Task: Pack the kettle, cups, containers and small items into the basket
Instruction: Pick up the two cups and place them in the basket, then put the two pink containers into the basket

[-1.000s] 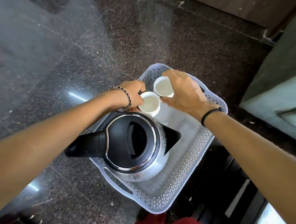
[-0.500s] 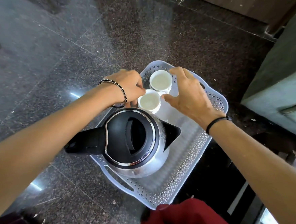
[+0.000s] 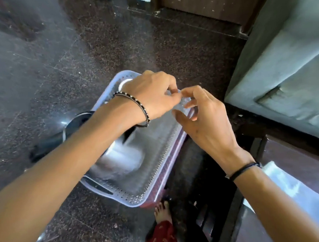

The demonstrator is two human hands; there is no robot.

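Observation:
The pale perforated plastic basket sits on the dark granite floor. Inside it the steel kettle with a black lid stands at the near left, blurred and partly hidden by my left forearm. One white cup peeks out at the far left corner; the other cup is hidden under my left hand. My left hand hovers over the far end with its fingers curled by the right rim. My right hand is beside it over the right rim, fingers apart, fingertips meeting the left hand's.
A grey cushioned seat on a dark wooden frame stands close on the right. A wooden door is at the far side. My bare foot and red trouser leg are just below the basket's near corner.
Both hands have let go of the two cups and moved right, to the basket's far right rim. The view has swung, and the picture is blurred.

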